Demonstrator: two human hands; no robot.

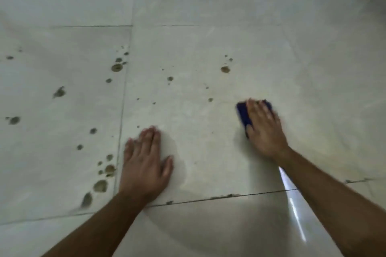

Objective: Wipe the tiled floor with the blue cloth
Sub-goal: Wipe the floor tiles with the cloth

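Blue cloth [243,113] lies folded on the tiled floor [208,48], right of centre, pinned under the right hand [264,126]. That hand's fingers are straight and close together, pressing flat on the cloth, slightly blurred. Left hand [145,165] rests palm-down on bare tile nearer the person, fingers straight, thumb spread to the right, holding nothing. Brown-green spots [117,67] dot the floor, mostly left and far of both hands; 1 bigger spot [225,69] sits far of the cloth.
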